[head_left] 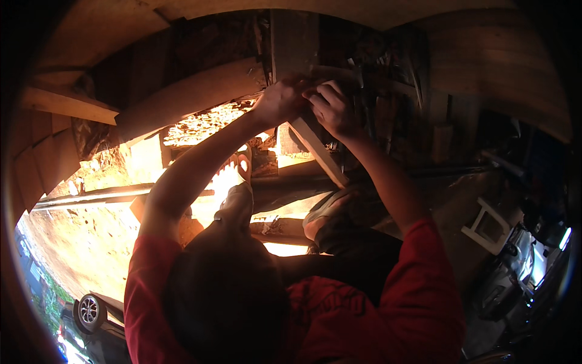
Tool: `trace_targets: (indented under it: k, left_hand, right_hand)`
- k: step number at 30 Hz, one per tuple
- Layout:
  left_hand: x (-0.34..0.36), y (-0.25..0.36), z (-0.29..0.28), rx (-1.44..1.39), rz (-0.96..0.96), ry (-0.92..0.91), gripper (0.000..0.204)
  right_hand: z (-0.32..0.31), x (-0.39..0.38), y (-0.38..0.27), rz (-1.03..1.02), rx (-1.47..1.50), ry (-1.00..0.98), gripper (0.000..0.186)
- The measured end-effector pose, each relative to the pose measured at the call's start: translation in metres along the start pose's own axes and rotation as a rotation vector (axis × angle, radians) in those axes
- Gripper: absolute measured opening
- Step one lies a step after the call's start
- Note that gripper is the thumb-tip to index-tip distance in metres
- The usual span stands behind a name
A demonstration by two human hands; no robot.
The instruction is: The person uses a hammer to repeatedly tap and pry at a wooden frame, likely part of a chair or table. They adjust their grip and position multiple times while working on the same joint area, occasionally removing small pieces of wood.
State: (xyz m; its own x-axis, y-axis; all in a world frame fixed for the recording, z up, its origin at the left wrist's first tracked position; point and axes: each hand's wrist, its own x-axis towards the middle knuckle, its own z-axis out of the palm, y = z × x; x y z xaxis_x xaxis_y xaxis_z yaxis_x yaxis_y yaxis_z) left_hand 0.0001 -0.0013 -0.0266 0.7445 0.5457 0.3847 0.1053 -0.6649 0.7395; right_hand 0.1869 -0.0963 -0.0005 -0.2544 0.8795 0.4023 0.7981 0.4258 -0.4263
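Note:
Both my arms reach up and forward, and my hands come close together at the upper middle. My left hand (280,102) is closed, its fingertips lost in deep shadow beside a dark upright board (295,45). Just to its right, my right hand (330,108) has its fingers bent in a pinch. Whatever lies between the two hands is too dark to make out. Below them a narrow wooden strip (318,151) slants down to the right, apart from my right hand's visible fingers.
A long curved plank (194,97) spans the left, above sunlit wood shavings (209,124). Dark tools (370,91) crowd the area right of my hands. A white plastic stool (488,227) lies at the right. Car parts show at both lower edges, including a wheel (91,310).

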Motion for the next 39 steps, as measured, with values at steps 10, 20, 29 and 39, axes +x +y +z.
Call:
trace_targets:
  k: [10, 20, 29, 39]
  left_hand:
    - [0.001, -0.024, 0.004, -0.122, -0.048, 0.006, 0.019]
    - [-0.001, -0.026, 0.004, -0.254, -0.184, -0.029, 0.013]
    - [0.010, -0.031, -0.011, -0.218, 0.007, -0.094, 0.034]
    - [0.006, -0.036, -0.003, -0.123, -0.077, -0.105, 0.031]
  right_hand:
    - [0.003, 0.004, 0.002, 0.104, 0.152, 0.147, 0.022]
    - [-0.005, 0.010, 0.009, -0.010, 0.119, 0.118, 0.029]
    - [-0.038, -0.044, 0.013, 0.451, -0.181, 0.342, 0.054]
    - [-0.021, -0.139, 0.061, 0.823, -0.309, 0.029, 0.055]
